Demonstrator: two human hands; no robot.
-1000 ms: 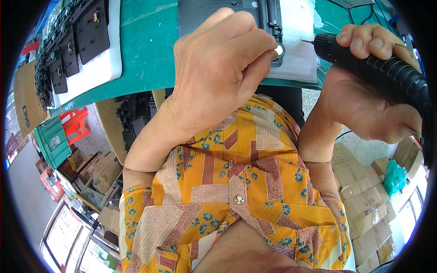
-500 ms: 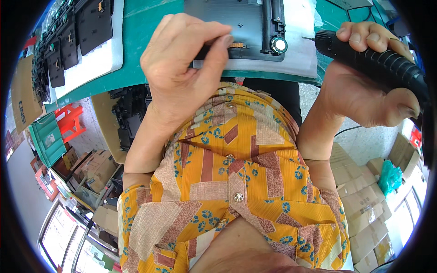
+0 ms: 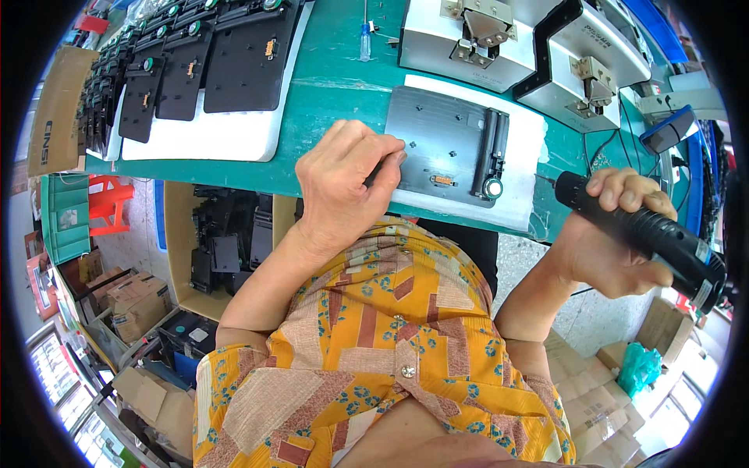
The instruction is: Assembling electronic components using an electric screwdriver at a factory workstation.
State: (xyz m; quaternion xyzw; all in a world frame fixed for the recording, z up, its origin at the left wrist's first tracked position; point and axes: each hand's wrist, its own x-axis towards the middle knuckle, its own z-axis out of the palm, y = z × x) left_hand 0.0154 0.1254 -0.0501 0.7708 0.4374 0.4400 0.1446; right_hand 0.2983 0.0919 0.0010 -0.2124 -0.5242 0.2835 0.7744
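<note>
A black plastic panel (image 3: 449, 140) lies on a white foam sheet (image 3: 525, 168) on the green table. It carries a roller-like bar (image 3: 493, 144) along its right side, a round white-and-green piece (image 3: 491, 188) at that bar's near end, and a small orange part (image 3: 444, 180) near its front edge. My left hand (image 3: 343, 183) is at the panel's left edge, thumb and forefinger pinched together; what they hold, if anything, is hidden. In my right hand (image 3: 612, 246) is a black electric screwdriver (image 3: 655, 234), its bit pointing left, apart from the panel.
Several similar black panels (image 3: 246, 66) rest on white foam (image 3: 211, 144) at the left. Silver metal fixtures (image 3: 460, 58) with clamps stand at the back right. A blue-handled screwdriver (image 3: 365, 43) lies at the back. Below the table's left side, a carton (image 3: 184, 249) holds black parts.
The view has shifted, showing more of the table. My left fingers have moved left, away from the orange part to the panel's left edge. My right hand still holds the electric screwdriver.
</note>
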